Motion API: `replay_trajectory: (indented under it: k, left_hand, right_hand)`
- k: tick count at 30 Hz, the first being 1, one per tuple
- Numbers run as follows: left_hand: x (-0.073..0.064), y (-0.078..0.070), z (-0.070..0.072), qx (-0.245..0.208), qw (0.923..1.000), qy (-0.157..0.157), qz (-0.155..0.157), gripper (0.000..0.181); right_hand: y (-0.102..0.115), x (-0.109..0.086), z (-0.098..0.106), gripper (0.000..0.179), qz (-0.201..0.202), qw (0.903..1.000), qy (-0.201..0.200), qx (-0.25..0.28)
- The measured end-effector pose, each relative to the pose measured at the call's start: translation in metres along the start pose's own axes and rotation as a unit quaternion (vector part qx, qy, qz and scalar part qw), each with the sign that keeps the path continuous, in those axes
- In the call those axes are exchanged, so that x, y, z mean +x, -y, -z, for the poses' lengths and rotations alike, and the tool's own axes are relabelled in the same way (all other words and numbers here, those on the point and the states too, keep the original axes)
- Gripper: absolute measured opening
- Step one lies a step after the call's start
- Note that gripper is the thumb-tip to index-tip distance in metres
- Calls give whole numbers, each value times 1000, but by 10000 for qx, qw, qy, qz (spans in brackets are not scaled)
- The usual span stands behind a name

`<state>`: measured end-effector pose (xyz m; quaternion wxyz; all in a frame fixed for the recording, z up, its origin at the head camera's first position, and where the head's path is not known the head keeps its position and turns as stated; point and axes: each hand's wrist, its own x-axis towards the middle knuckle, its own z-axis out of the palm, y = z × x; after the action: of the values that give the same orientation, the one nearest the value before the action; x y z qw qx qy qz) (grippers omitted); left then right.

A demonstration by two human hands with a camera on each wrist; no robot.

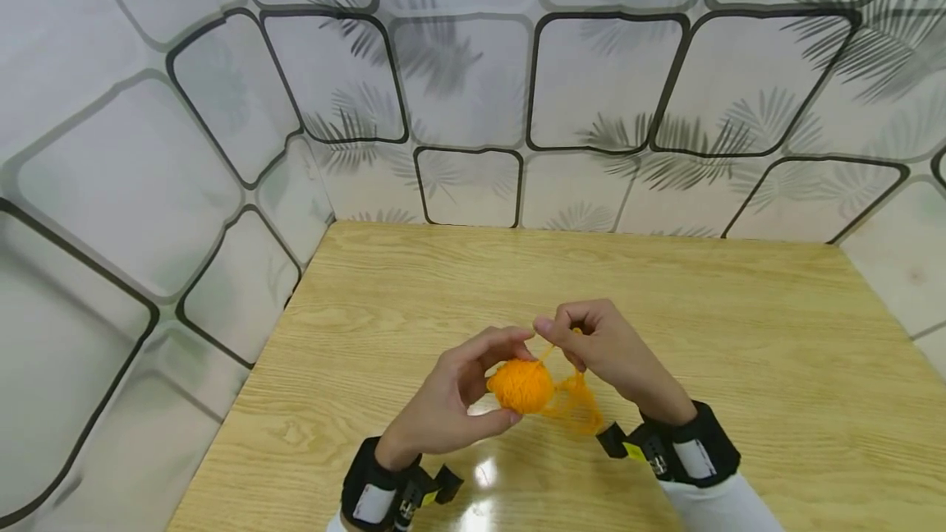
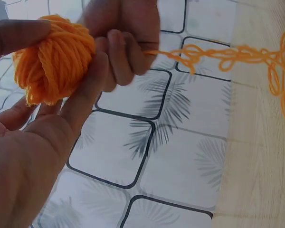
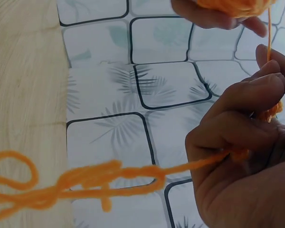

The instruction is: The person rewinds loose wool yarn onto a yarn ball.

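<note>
An orange ball of yarn is gripped between the thumb and fingers of my left hand, above the table. In the left wrist view the wound strands of the yarn ball show plainly. My right hand, just right of the ball, pinches a strand that runs taut from it. Its other fingers curl round the yarn, seen in the right wrist view beside the right hand. From that hand a tangled, looped length of loose yarn hangs down toward the tabletop.
Under both hands lies a light wood-grain table. Behind it and to the left stand pale walls with dark outlined shapes and leaf prints. Each wrist wears a black strap, the left strap and the right strap, with small devices attached.
</note>
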<state>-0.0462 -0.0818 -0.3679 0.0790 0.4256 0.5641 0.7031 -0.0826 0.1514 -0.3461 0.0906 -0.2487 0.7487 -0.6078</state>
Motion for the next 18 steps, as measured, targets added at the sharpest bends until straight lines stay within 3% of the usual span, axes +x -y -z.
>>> replay_trajectory:
  k: [3,8,14,18]
  left_hand:
    - [0,-2,1,-393,9992,-103,-57,64]
    - [0,-4,3,-829,9950,-544,-112,52]
    - [2,-2,5,-653,9912,-1132,-209,46]
    - [4,-1,5,-289,9848,-1705,-134,42]
  right_hand:
    - [-9,1,-3,39,-21,9999,104,109]
    - [-17,-1,-7,33,-106,9982,418,418]
    - [-20,-4,-14,23,-96,9929,770,902]
    - [-20,-7,-20,20,-33,9949,789,626]
